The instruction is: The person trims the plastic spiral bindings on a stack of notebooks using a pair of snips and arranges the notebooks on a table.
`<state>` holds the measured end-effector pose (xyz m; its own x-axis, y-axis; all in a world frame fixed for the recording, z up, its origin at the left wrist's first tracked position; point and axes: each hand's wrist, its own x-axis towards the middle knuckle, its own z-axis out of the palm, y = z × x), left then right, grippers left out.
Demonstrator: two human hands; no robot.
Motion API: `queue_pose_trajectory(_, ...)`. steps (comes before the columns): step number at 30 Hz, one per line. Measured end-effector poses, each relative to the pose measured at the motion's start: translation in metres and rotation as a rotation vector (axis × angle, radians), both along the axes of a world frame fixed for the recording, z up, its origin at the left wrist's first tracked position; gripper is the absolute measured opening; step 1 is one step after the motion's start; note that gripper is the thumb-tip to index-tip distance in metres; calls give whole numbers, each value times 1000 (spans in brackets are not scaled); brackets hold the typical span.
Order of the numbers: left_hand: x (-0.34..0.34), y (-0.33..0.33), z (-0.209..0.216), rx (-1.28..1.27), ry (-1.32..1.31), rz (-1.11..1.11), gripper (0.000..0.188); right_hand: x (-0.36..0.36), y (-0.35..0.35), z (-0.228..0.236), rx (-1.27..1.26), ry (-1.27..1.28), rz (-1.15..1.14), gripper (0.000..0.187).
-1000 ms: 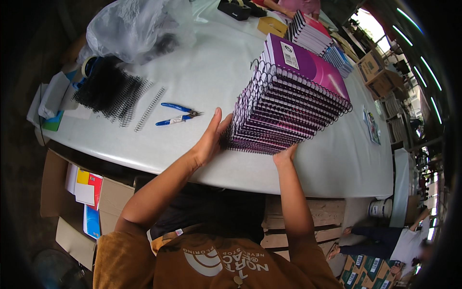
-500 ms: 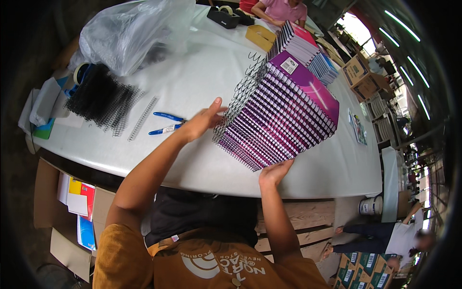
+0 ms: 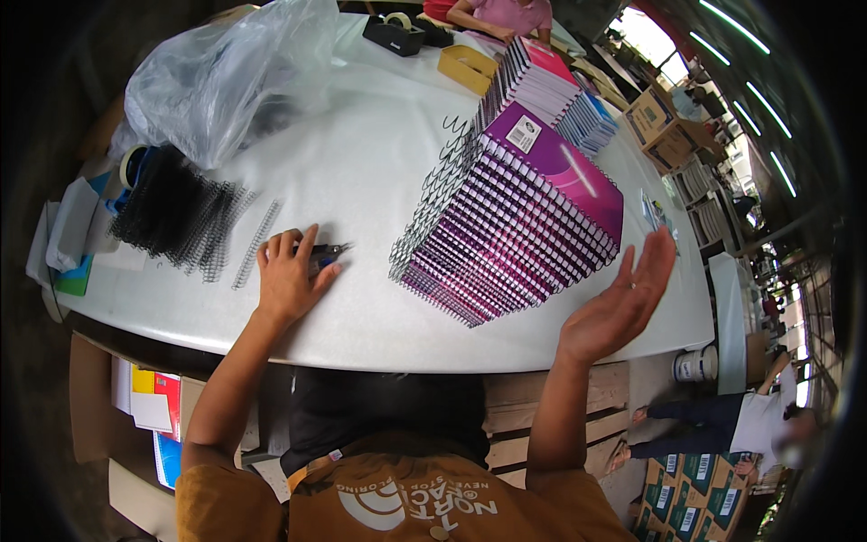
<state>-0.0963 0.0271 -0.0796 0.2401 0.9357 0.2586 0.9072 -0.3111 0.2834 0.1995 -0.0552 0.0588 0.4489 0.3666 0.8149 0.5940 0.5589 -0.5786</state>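
Note:
My left hand (image 3: 291,278) is on the blue-handled pliers (image 3: 330,253), its fingers curled over the handles. The dark jaws poke out toward the right, while the handles are mostly covered. Raised beside the notebooks, my right hand (image 3: 619,303) is open and holds nothing, its fingers stretched upward. A tall stack of purple spiral notebooks (image 3: 591,167) stands between my hands, with rows of dark wire coils along its sides. Loose-looking coil ends (image 3: 442,181) stick out on its left. One separate spiral coil (image 3: 259,239) lies left of my left hand.
A heap of black coils (image 3: 176,212) and a clear plastic bag (image 3: 212,90) lie at left. Behind the stack are more notebooks (image 3: 542,90), a yellow holder (image 3: 467,68) and a tape dispenser (image 3: 394,36). A person in pink (image 3: 515,14) sits across; an open carton (image 3: 95,384) stands below left.
My left hand has left the notebook stack and moved left onto the pliers. My right hand has let go of the stack's lower edge and risen to the right.

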Motion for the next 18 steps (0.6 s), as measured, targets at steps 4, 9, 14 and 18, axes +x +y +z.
queue_pose_trajectory(4,6,2,9,163,-219,-30,55,-6,10,2,-84,-79,220,68)
queue_pose_trajectory(9,59,26,110,143,-1141,-359,45,-20,14,-2,-22,-91,107,58)
queue_pose_trajectory(14,116,33,162,87,-1458,-435,38,-29,13,3,-37,-56,15,54)
queue_pose_trajectory(18,141,23,167,168,-1357,-336,30,-34,16,3,-42,11,-11,52)
